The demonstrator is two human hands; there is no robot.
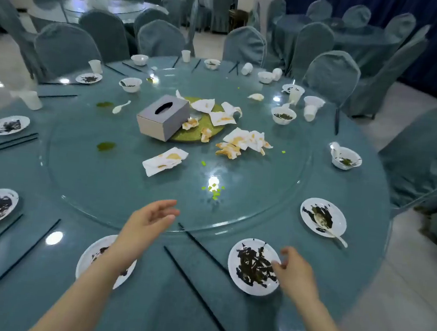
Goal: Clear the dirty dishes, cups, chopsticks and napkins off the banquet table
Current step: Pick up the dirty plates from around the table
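Reaching over the round teal-covered bench (145, 305), we held our left hand (147, 222) above the rim of the clear glass turntable (103, 181), fingers relaxed and apart, grasping nothing. Our right hand (295, 271) hovered at the right edge of the white round plate smeared with dark scraps (250, 264), fingers loosely curled; we could not tell whether they touched the rim. A pair of black chopsticks (197, 294) lay between the two forearms. Another white soiled plate (88, 257) sat partly under the left forearm. Stained white paper napkins (164, 160) lay scattered on the turntable beside the grey tissue box (163, 117).
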